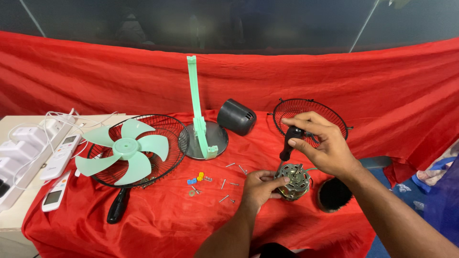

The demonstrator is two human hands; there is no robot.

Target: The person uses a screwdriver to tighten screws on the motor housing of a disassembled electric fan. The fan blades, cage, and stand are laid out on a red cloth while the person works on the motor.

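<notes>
Red cloth: red fabric sheet (158, 224) covers your worktop & hangs as backdrop behind.
Motor: round metal fan motor w/ copper windings (292, 181) sits on the cloth, front-centre-right, shaft up.
Left hand: your left hand (259, 187) grips the motor's left side, fingers closed on its casing, steadying it.
Right hand: your right hand (321, 143) is clenched round the black-handled screwdriver (289, 143), held above the motor; shaft angles down toward the motor top. Tip contact: can't tell.
Brush: black round bristle brush (333, 194) lies just right of the motor, under your right wrist.
Rear grille: black wire fan guard (330, 112) stands behind your right hand, partly hidden.
Motor cover: dark grey plastic motor housing cap (236, 116) lies on its side, centre-back.
Stand: pale green plastic fan neck on a round grey metal base (201, 129) stands upright, left of the cap.
Blade: pale green five-blade plastic fan blade (123, 150) rests on the second black wire guard (165, 125), left of centre.
Small parts: loose metal screws (228, 184) scattered btwn guard & motor; small blue & yellow plastic bits (196, 178) beside them.
Spare tool: 2nd black tool handle (117, 206) lies near the front-left edge, below the guard.
Far left: two white remote controls (61, 157) & white cables w/ adapters (28, 136) on the bare beige worktop (14, 217).
</notes>
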